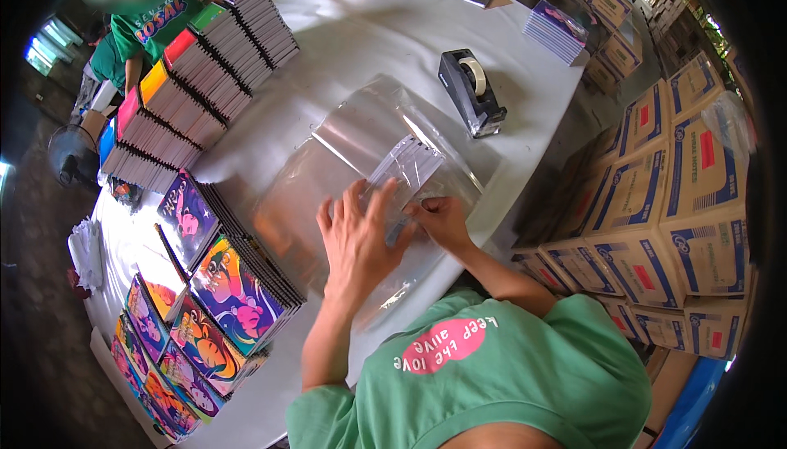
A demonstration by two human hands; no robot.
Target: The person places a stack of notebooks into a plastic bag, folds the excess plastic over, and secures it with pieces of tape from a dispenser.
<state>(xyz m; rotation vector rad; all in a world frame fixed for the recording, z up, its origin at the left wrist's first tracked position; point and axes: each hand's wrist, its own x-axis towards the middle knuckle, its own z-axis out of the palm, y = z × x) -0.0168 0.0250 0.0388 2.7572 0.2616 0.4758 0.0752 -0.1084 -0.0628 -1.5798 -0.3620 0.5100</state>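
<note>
Spread over the table is a stack of large clear plastic sheets or bags (328, 172). A smaller clear plastic packet (416, 164) with white strips in it lies on top. My left hand (361, 232) is open, its fingers apart over the packet's near left side. My right hand (438, 219) is closed, thumb and fingers pinched at the packet's near edge. The exact bit of plastic between those fingertips is hard to make out. Beyond the packet, to the right, stands a black tape dispenser (473, 96) with a roll of clear tape.
Notebooks with colourful covers (238, 297) are piled at the left, and taller spiral notebook stacks (197, 80) stand behind them. A person in green (156, 18) is across the table. Cardboard boxes (639, 227) rise on the right. Thin notebooks (557, 31) lie at the far right corner.
</note>
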